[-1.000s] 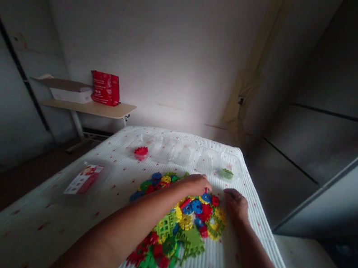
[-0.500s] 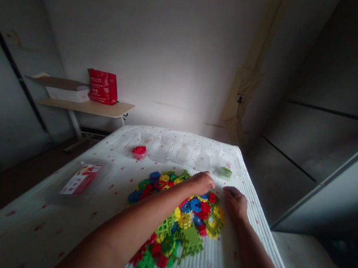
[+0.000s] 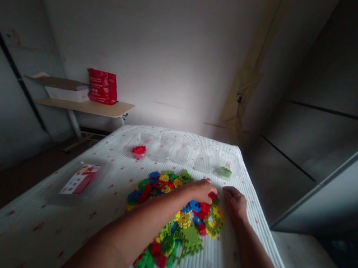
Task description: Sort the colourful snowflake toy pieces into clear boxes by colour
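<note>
A pile of plastic building pieces in red, yellow, blue and green [image 3: 185,219] lies on a white quilted cover [image 3: 211,267]. My left hand [image 3: 203,190] reaches over the pile to its far right side. Its fingers are closed at a small red plastic piece [image 3: 212,196], partly covered by the fingertips. Just right of the pile, my right hand [image 3: 235,201] rests low over the cover, fingers drawn together and pointing left. Whatever may be between them is hidden. My left forearm covers part of the pile.
Beyond the pile stands a clear compartment tray [image 3: 181,152], with red pieces [image 3: 139,150] in its left end and green ones [image 3: 225,172] in its right. A clear lid with a label [image 3: 81,179] lies left. Behind, a side table [image 3: 107,109] bears a red bag [image 3: 102,87].
My left hand has come down and slightly nearer, from above the pile's far edge onto the red piece. The right hand has stayed nearly still.
</note>
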A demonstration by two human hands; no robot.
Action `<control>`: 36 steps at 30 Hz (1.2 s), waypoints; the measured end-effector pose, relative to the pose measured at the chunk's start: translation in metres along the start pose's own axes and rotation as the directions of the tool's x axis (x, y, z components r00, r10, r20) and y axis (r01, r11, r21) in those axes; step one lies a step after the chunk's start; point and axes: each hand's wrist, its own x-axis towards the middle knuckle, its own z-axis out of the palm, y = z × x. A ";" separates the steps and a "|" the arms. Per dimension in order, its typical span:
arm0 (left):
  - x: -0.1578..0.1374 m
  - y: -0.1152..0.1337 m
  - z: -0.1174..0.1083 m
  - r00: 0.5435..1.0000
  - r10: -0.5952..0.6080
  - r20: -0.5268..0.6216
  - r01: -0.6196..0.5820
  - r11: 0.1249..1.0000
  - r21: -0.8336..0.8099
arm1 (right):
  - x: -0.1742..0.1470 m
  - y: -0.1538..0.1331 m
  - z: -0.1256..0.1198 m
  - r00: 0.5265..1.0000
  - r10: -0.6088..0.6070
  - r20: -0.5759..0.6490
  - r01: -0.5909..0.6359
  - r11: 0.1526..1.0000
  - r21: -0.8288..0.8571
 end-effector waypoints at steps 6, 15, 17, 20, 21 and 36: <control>0.000 -0.003 0.001 1.000 0.015 -0.022 -0.016 0.999 -0.032 | -0.001 -0.003 -0.001 1.000 0.002 0.006 -0.002 1.000 -0.004; 0.004 0.001 0.007 0.991 0.105 -0.085 -0.108 0.994 -0.023 | -0.002 -0.008 -0.003 1.000 -0.022 0.016 0.022 0.999 -0.037; 0.003 0.000 0.007 0.987 0.118 -0.108 -0.121 0.992 -0.027 | -0.002 -0.009 -0.003 1.000 -0.016 0.015 0.017 0.999 -0.049; 0.002 -0.002 0.006 0.980 0.124 -0.153 -0.131 0.990 -0.042 | -0.002 -0.010 -0.003 1.000 -0.004 0.022 0.006 0.998 -0.060; 0.001 -0.003 0.005 0.979 0.124 -0.164 -0.134 0.990 -0.047 | -0.002 -0.009 -0.003 1.000 -0.004 0.028 0.005 0.998 -0.062; -0.059 -0.051 -0.046 0.934 -0.077 -0.348 0.048 0.995 -0.093 | -0.002 -0.002 -0.004 0.998 -0.036 0.045 0.039 0.997 -0.063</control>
